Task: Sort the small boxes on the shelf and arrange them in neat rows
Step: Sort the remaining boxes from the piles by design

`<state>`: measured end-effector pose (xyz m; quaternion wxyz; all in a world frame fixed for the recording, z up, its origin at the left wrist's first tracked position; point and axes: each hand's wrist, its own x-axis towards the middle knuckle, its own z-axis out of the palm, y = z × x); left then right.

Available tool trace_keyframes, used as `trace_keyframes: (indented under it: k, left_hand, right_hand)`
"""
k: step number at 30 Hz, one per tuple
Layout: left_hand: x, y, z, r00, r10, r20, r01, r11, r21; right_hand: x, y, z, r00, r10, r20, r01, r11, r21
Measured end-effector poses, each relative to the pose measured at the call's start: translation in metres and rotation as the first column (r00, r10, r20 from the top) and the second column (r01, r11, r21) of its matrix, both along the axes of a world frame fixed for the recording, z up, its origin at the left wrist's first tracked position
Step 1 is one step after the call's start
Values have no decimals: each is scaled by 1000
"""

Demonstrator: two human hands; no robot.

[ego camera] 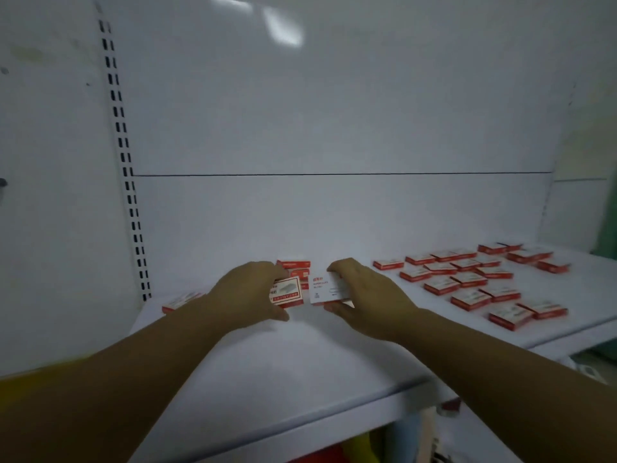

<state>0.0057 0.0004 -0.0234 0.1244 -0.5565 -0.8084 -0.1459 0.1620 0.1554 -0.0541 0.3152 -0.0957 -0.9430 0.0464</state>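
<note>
**Helper:** What are those like to handle?

**Me:** Light, I judge. They are small flat card boxes, stiff along the edges but likely to dent if I squeeze the broad faces. The print looks smooth, so one could slide off another. I would take each by its narrow sides, thumb on one edge and fingers on the opposite one.

**Helper:** And what have your hands got?

**Me:** My left hand, the one nearer the slotted upright, is curled round a red-bordered box. The fingers go over its far edge, the thumb sits below, and its printed top faces me. My right hand, farther from the upright, pinches a white-faced box between the thumb underneath and the fingers on top. That box is tipped up so its pale face shows. Both boxes look raised just off the shelf, though I cannot tell whether a corner touches it. The two are close together but apart.

**Helper:** Where are the others?

**Me:** A lone box lies just beside the foot of the upright. A small pile sits well to the right of the upright, about as far out as my left fingertips. The loose boxes are spread farthest from the upright, at mixed angles and some overlapping. By my reckoning they are not rows yet.
</note>
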Motion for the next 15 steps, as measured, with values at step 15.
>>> trace_keyframes:
  k: [15]
  left_hand:
    - [169, 105, 3, 981, -188, -46, 185, 981, -64]
  right_hand:
    - [202, 78, -7, 974, -227, -1, 227, 972, -57]
